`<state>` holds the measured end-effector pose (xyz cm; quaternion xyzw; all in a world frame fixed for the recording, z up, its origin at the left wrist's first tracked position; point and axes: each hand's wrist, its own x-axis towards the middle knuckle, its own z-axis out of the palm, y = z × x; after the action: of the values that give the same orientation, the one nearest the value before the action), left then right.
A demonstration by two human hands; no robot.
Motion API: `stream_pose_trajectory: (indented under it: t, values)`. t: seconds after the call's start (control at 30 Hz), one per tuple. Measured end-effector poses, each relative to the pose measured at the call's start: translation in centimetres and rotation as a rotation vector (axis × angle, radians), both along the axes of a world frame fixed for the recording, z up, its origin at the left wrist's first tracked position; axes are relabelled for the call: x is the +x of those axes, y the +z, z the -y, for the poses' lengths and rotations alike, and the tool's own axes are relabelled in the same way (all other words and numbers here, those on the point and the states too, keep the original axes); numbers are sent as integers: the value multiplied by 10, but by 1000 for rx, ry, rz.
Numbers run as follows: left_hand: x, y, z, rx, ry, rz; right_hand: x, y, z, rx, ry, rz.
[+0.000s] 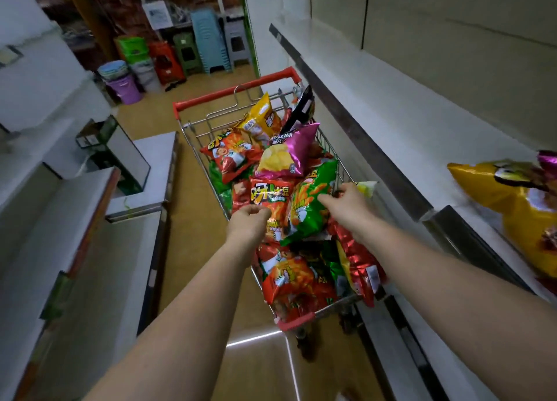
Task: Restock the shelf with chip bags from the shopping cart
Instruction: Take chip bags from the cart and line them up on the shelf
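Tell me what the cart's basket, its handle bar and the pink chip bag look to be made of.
Cart basket: bare metal wire, judging by the thin silvery rods in a grid.
Handle bar: a red, matte sleeve, probably plastic over a tube; what lies under it is hidden.
Pink chip bag: glossy metallised plastic film, going by its bright creased glints.

Person, head-camera view: two arms enter from the lower edge of the frame, one from lower left and one from lower right, each bare from the frame edge to the fingertips, with no sleeve showing. Left hand (249,222), centre of frame: bare, no glove, ring, watch or band visible on hand or wrist. Right hand (346,205), right of centre: likewise bare, nothing worn on hand, wrist or forearm; nails too small and blurred to describe.
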<state>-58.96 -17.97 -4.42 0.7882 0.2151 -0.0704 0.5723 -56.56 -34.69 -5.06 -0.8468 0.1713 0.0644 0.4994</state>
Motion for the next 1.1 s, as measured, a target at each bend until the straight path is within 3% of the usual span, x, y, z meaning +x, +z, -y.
stream_pose_trajectory:
  t: [0.4, 0.63, 1.0, 1.1]
  values:
    - [122, -70, -21, 105, 47, -171, 88, -57, -29, -36, -139, -178]
    - [160, -108, -32, 129, -62, -288, 107, -75, -45, -86, -265, -267]
    - [179, -132, -51, 190, -225, -305, 113, -89, -62, -277, -299, -270]
    - [180, -129, -55, 94, -283, -320, 111, -89, -63, -252, -307, -252]
